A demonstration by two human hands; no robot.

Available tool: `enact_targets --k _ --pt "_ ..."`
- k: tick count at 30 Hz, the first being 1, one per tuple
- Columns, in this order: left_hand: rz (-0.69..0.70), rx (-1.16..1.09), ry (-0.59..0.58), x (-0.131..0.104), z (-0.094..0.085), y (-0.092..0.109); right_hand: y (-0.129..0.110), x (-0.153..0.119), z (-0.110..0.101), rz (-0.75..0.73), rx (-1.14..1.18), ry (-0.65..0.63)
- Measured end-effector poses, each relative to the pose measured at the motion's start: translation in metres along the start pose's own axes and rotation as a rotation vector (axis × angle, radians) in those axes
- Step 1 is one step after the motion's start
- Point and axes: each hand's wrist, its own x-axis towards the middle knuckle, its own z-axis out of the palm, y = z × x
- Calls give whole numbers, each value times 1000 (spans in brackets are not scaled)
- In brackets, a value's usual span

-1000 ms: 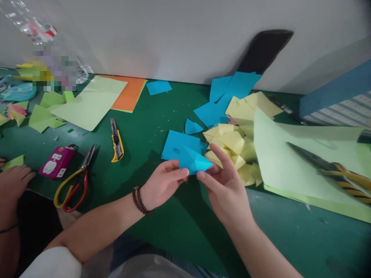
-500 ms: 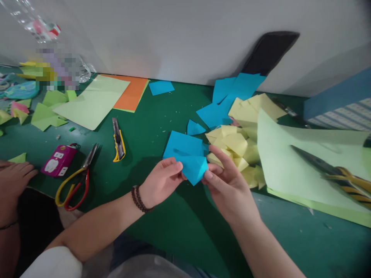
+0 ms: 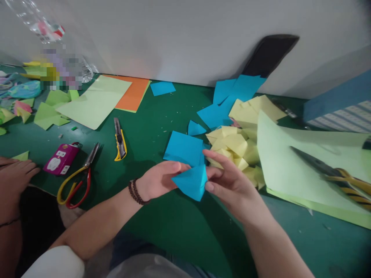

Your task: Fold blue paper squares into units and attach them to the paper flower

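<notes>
Bottle label is illegible; right hand pinches folded blue paper, hold by left hand unclear.

Dim, diffuse lighting with soft shadows.
A dark shadow band spreads over the green tabletop below the right hand; highlights streak the clear bottle, partly masked by pixelation. Edges look stretched and slightly blurred; the upper right corner is dark.
</notes>
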Motion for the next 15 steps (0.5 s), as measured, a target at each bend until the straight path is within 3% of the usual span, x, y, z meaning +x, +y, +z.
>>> enact_targets --k 5,9,12,15 --pt "-47 45 -42 1 2 0 2 0 1 -15 -35 -39" --pt "-67 -15 -6 1 -1 -1 6 2 1 -5 -4 -36" --pt "-83 -112 49 3 -5 -3 6 3 -1 8 5 25" --pt "-66 -142 26 4 -6 -5 5 4 -2 -10 31 110"
